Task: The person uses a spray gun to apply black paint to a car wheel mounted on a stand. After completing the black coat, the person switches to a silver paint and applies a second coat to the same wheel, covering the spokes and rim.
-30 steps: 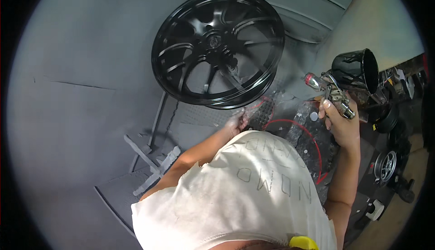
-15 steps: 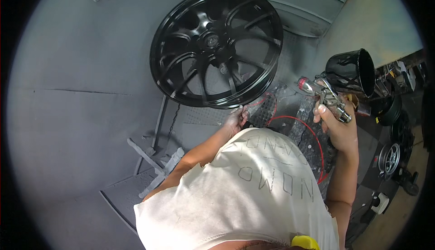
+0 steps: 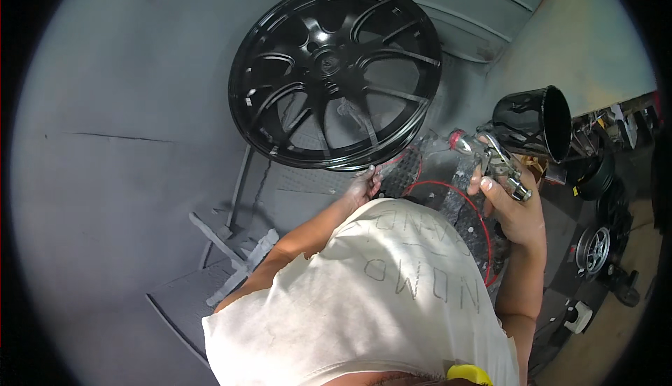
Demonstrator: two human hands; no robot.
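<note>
A glossy black multi-spoke car wheel rim (image 3: 329,64) hangs or stands face-up toward me at the top centre; its support is mostly hidden. My left hand (image 3: 362,185) is at the wheel's near lower edge, fingers curled, thumb tip up against or just below the rim. What those fingers hold is hidden. My right hand (image 3: 521,214) is wrapped around a metal spray gun (image 3: 498,162), to the right of the wheel. The gun's red-ringed nozzle faces left toward the wheel. A black paint-streaked cup (image 3: 521,116) sits on top of the gun, tilted with its wide end to the right.
A red hose (image 3: 483,228) curves over the paint-spotted floor below the gun. A grey-coated metal stand (image 3: 227,235) is at the lower left, beside a grey wall (image 3: 119,190). At the right lie a silver wheel (image 3: 595,251), dark tyres and shelf clutter.
The wheel's spokes, blurred by turning before, now look sharper. The spray gun in my right hand has shifted slightly left and down in the view. My left hand stays at the wheel's lower edge.
</note>
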